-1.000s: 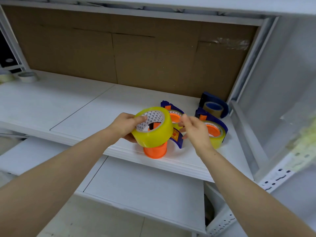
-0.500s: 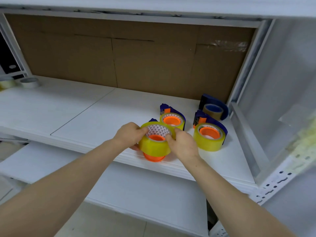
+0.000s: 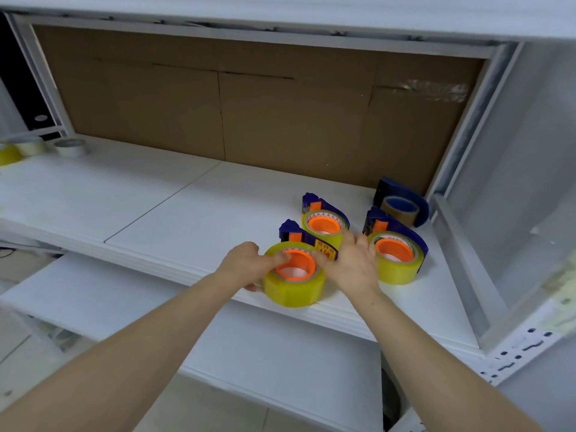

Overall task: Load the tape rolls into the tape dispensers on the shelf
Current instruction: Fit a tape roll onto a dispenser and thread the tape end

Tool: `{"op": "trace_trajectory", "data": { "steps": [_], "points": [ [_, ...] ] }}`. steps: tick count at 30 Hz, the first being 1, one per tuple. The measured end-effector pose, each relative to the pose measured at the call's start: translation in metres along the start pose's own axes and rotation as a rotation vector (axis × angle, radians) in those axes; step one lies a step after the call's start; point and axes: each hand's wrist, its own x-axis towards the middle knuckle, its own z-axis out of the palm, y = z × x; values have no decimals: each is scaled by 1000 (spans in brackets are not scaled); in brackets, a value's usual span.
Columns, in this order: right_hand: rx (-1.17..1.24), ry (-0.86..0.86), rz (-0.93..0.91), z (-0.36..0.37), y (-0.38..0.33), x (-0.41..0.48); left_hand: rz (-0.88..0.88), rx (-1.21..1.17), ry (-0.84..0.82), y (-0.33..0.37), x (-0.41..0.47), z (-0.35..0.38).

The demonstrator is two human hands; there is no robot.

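Note:
A yellow tape roll (image 3: 293, 286) sits around the orange core of a blue dispenser (image 3: 291, 232) near the shelf's front edge. My left hand (image 3: 249, 265) grips the roll's left side, fingers on its top rim. My right hand (image 3: 350, 263) presses on the roll's right rim and the dispenser's blue side. Two more blue dispensers (image 3: 324, 222) (image 3: 396, 254) hold yellow rolls on orange cores behind and to the right. A fourth blue dispenser (image 3: 402, 204) at the back holds a brown roll.
The white shelf (image 3: 156, 213) stretches left. Loose tape rolls (image 3: 70, 147) (image 3: 7, 152) lie at its far left end. Brown cardboard (image 3: 249, 113) backs the shelf. A metal upright (image 3: 461, 244) bounds the right side. A lower shelf (image 3: 265, 353) sticks out beneath.
The yellow roll has gone from tilted in the air above the orange core to fully seated around it. Both hands followed it down.

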Motion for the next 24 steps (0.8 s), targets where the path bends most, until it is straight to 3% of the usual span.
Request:
{"op": "trace_trajectory", "data": {
  "steps": [4,7,9,12,14,16,20,24],
  "points": [
    [115,-256,136,13,-9,2,20,53,-19,3,-5,18],
    [249,-155,126,21,-7,-3,69,0,93,0,-3,22],
    [447,-82,116,24,-6,-8,94,-218,125,1,-2,17],
    [730,-47,142,24,-7,-11,17,-730,-45,11,-8,8],
    [826,-56,141,22,-7,-10,-15,-924,-196,18,-12,3],
    [839,-76,124,21,-5,-8,-21,-991,-267,19,-11,2],
    [829,-122,117,22,0,-4,68,-966,-247,16,-10,10],
    [909,97,157,10,-2,-5,148,-988,-223,14,-11,18]
  ]
}}
